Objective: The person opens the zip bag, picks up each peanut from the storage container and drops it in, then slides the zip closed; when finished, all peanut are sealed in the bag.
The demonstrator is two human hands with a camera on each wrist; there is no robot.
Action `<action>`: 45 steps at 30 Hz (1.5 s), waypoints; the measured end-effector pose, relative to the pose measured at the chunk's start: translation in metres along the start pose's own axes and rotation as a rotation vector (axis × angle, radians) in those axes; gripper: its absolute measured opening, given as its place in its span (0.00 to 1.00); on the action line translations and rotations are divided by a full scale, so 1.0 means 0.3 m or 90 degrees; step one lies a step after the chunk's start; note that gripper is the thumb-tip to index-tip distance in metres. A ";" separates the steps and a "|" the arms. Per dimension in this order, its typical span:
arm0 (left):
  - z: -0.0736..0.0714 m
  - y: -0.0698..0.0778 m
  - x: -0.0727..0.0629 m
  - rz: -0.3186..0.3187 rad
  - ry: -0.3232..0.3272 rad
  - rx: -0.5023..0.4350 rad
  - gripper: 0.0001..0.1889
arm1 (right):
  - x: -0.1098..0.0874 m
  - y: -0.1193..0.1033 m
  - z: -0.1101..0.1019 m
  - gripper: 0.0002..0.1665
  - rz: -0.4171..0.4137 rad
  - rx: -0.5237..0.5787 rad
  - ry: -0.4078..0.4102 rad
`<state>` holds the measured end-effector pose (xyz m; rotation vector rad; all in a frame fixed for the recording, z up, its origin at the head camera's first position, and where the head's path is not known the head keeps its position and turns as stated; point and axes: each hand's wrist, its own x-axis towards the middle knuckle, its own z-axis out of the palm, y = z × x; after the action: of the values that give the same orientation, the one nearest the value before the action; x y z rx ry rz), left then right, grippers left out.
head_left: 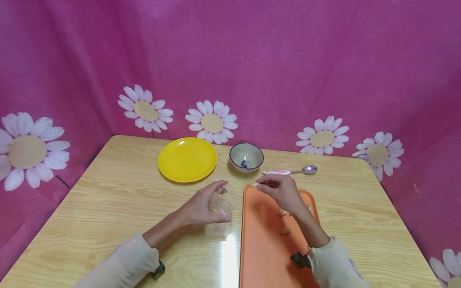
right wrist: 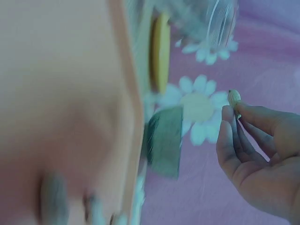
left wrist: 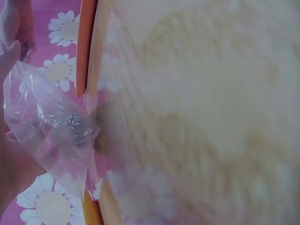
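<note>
My left hand holds a clear plastic bag above the table, thumb and fingers spread around its mouth. The left wrist view shows the crinkled bag hanging down. My right hand is over the far end of an orange tray. Between its thumb and fingertips it pinches an unshelled peanut, clearest in the right wrist view. Several more peanuts lie on the tray, some partly hidden under the right forearm.
A yellow plate sits at the back of the wooden table. Beside it stands a bowl with a dark rim and a blue figure inside. A spoon with a pink and white handle lies behind the tray. A pink flowered cloth hangs behind.
</note>
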<state>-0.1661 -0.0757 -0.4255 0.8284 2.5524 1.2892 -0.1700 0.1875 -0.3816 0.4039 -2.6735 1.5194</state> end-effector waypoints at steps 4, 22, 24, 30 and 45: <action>0.001 0.001 -0.002 -0.001 0.000 -0.002 0.49 | -0.002 -0.043 0.053 0.10 -0.034 0.016 -0.045; 0.005 0.008 0.006 0.013 -0.013 -0.008 0.47 | -0.017 -0.071 0.099 0.11 -0.049 0.008 -0.118; 0.004 0.009 0.007 0.008 -0.012 -0.005 0.47 | -0.017 -0.058 0.076 0.11 -0.040 0.019 -0.114; 0.003 0.009 0.005 -0.004 -0.010 0.004 0.47 | -0.006 0.018 -0.007 0.11 0.001 0.005 -0.078; 0.000 0.010 0.004 -0.002 -0.005 0.011 0.47 | 0.041 0.220 -0.179 0.08 0.050 -0.205 -0.032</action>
<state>-0.1660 -0.0736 -0.4232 0.8321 2.5609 1.2615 -0.2031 0.2627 -0.4071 0.3250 -2.9335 1.0763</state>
